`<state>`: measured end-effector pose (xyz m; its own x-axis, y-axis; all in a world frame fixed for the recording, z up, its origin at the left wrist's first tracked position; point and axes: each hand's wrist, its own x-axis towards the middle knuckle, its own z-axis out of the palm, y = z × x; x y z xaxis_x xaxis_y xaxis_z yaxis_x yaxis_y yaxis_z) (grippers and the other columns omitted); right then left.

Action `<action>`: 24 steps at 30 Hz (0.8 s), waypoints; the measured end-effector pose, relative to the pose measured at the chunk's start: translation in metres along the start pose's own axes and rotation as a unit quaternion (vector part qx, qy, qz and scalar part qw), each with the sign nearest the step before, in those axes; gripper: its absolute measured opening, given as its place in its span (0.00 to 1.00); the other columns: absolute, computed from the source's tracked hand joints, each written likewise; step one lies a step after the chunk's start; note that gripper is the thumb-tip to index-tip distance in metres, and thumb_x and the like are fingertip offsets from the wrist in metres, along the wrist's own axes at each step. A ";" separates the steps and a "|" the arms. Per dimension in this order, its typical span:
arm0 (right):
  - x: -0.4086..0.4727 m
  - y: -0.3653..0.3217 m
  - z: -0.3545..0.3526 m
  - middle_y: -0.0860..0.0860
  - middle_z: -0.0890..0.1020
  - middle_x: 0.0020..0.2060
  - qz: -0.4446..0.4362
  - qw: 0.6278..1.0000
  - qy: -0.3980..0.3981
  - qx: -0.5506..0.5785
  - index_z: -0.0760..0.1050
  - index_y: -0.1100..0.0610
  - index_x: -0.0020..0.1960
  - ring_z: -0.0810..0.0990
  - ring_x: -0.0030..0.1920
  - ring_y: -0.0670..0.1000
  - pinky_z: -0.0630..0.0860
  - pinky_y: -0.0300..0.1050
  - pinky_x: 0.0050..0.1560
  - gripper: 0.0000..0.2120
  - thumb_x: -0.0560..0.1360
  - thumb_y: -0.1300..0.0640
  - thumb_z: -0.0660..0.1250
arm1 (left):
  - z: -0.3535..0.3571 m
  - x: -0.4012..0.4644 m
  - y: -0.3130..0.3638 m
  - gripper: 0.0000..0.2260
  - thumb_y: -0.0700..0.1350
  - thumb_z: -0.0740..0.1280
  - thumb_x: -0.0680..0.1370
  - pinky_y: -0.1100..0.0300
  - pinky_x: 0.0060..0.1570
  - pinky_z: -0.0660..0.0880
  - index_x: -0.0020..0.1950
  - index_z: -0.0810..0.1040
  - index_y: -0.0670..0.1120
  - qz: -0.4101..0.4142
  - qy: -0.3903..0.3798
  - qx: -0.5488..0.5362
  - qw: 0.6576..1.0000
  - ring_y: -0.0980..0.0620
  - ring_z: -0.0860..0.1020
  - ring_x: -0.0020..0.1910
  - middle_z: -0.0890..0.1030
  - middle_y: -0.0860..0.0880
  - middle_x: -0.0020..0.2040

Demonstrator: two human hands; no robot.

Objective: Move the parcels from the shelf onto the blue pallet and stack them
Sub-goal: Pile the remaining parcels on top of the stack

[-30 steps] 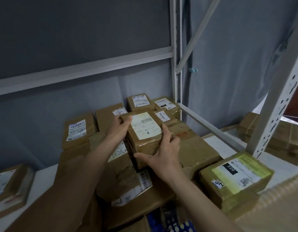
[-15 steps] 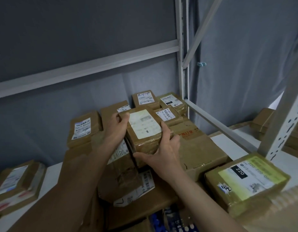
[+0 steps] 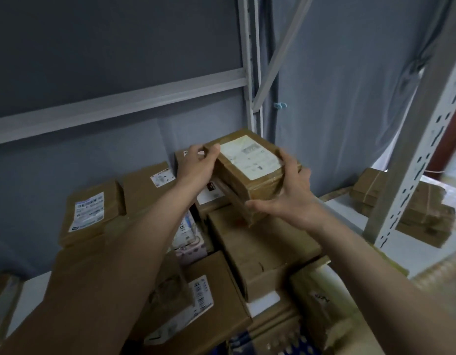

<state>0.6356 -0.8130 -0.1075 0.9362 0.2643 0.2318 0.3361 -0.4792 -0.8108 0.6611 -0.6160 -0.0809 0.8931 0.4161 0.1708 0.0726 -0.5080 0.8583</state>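
Observation:
A small brown taped parcel (image 3: 250, 170) with a white label on top is lifted above the pile. My left hand (image 3: 197, 166) grips its far left corner. My right hand (image 3: 289, 190) holds its right side and near edge, thumb under the front. Below lies a pile of brown parcels (image 3: 260, 249) on the white shelf (image 3: 414, 254), several with printed labels. A bit of the blue pallet (image 3: 250, 342) shows at the bottom edge between boxes.
A white shelf upright (image 3: 250, 73) and a diagonal brace stand behind the parcel, a perforated post (image 3: 411, 175) to the right. More tied parcels (image 3: 424, 213) sit beyond that post. A labelled box (image 3: 90, 213) lies at the left, grey cloth behind.
Both hands have raised the labelled parcel off the pile and carried it up and to the right. The view has swung left, and the yellow-labelled box has left the frame.

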 end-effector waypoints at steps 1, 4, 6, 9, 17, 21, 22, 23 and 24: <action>0.008 0.009 -0.010 0.54 0.56 0.66 0.000 1.000 -0.001 -0.001 0.43 0.45 0.76 0.54 0.68 0.53 0.55 0.50 0.72 0.57 0.61 0.48 0.80 | 0.010 0.007 0.010 0.22 0.60 0.59 0.79 0.59 0.50 0.67 0.67 0.69 0.49 0.005 -0.005 0.005 1.000 0.52 0.73 0.55 0.74 0.50 0.62; 0.033 0.039 -0.034 0.55 0.55 0.66 0.012 1.000 0.003 0.000 0.43 0.45 0.75 0.52 0.69 0.54 0.54 0.50 0.72 0.56 0.62 0.51 0.80 | 0.044 0.028 0.033 0.20 0.59 0.61 0.79 0.59 0.50 0.67 0.67 0.70 0.50 0.013 -0.025 0.023 0.999 0.51 0.74 0.56 0.75 0.50 0.63; 0.049 0.060 -0.044 0.55 0.54 0.68 0.030 0.999 0.014 -0.006 0.42 0.45 0.76 0.51 0.70 0.55 0.53 0.50 0.72 0.58 0.62 0.51 0.80 | 0.071 0.044 0.039 0.19 0.58 0.62 0.79 0.58 0.52 0.70 0.66 0.69 0.50 0.009 -0.048 0.023 0.999 0.49 0.75 0.58 0.75 0.49 0.63; 0.071 0.085 -0.049 0.54 0.53 0.71 0.046 0.998 0.032 -0.014 0.40 0.44 0.76 0.51 0.72 0.57 0.56 0.56 0.73 0.60 0.59 0.48 0.80 | 0.106 0.064 0.042 0.20 0.57 0.61 0.79 0.56 0.53 0.70 0.70 0.66 0.52 -0.005 -0.082 0.032 0.996 0.50 0.75 0.58 0.75 0.50 0.64; 0.097 0.118 -0.027 0.53 0.49 0.71 0.113 0.993 -0.025 -0.001 0.38 0.44 0.76 0.49 0.73 0.58 0.55 0.56 0.73 0.59 0.63 0.48 0.79 | 0.144 0.093 0.010 0.23 0.56 0.60 0.80 0.57 0.55 0.67 0.74 0.61 0.53 -0.063 -0.100 0.091 0.989 0.46 0.72 0.64 0.72 0.49 0.68; 0.104 0.129 -0.019 0.53 0.49 0.70 0.131 0.990 -0.057 -0.007 0.38 0.45 0.76 0.48 0.73 0.59 0.55 0.56 0.73 0.58 0.63 0.48 0.79 | 0.148 0.101 -0.010 0.26 0.61 0.59 0.78 0.57 0.56 0.67 0.75 0.60 0.56 -0.085 -0.088 0.150 0.981 0.43 0.69 0.68 0.67 0.44 0.72; 0.106 0.131 -0.018 0.53 0.49 0.70 0.136 0.988 -0.067 -0.006 0.39 0.46 0.76 0.49 0.73 0.59 0.56 0.56 0.73 0.58 0.63 0.48 0.78 | 0.149 0.102 -0.013 0.27 0.61 0.59 0.78 0.56 0.57 0.67 0.75 0.59 0.56 -0.086 -0.088 0.166 0.978 0.43 0.68 0.68 0.66 0.43 0.72; 0.107 0.133 -0.017 0.53 0.50 0.70 0.139 0.988 -0.075 -0.006 0.39 0.46 0.76 0.49 0.73 0.59 0.56 0.56 0.72 0.58 0.63 0.47 0.79 | 0.150 0.103 -0.016 0.27 0.62 0.59 0.78 0.54 0.61 0.67 0.75 0.59 0.55 -0.089 -0.090 0.180 0.976 0.42 0.68 0.69 0.65 0.42 0.73; 0.108 0.135 -0.017 0.53 0.50 0.70 0.140 0.987 -0.080 -0.006 0.40 0.46 0.76 0.49 0.73 0.59 0.56 0.57 0.72 0.58 0.63 0.47 0.79 | 0.151 0.103 -0.017 0.27 0.62 0.58 0.78 0.51 0.64 0.67 0.75 0.59 0.55 -0.090 -0.092 0.191 0.973 0.41 0.68 0.68 0.64 0.42 0.72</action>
<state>0.7836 -0.8633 -0.1825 0.9648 0.2473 -0.0892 0.0677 -0.5615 -0.8247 0.8190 -0.6781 -0.1507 0.9123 0.4003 -0.0861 0.3640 -0.6969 0.6180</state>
